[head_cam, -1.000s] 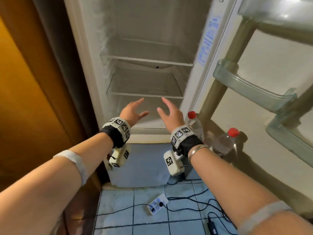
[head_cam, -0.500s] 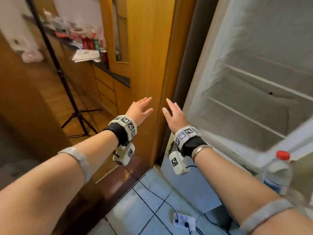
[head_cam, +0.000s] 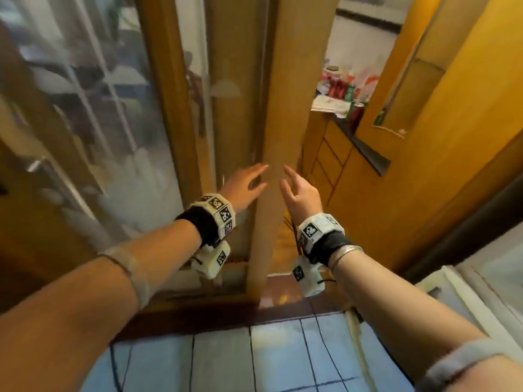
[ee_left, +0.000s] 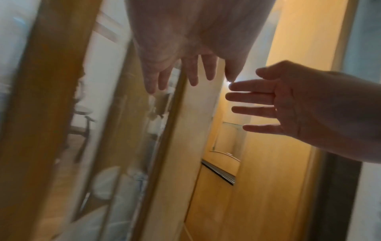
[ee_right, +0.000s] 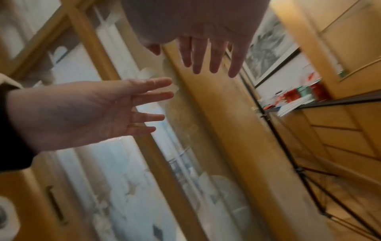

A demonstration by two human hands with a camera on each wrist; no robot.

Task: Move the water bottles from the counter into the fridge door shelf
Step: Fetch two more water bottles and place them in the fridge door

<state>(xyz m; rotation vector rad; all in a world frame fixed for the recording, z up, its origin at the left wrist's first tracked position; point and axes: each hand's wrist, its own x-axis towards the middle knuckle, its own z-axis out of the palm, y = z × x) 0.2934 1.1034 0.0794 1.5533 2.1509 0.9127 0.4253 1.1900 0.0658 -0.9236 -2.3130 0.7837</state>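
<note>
While both arms reach forward, the wooden door post [head_cam: 278, 114] fills mid-view. Right of the post, well back, the bench [head_cam: 360, 142] carries red and green containers, too blurred to say whether the water bottles are among them. Left hand [head_cam: 243, 185] and right hand [head_cam: 301, 193] hover before the post, fingers released, holding nothing.

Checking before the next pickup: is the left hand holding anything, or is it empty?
Empty. The left hand is open with fingers spread, nothing in the palm.
</note>
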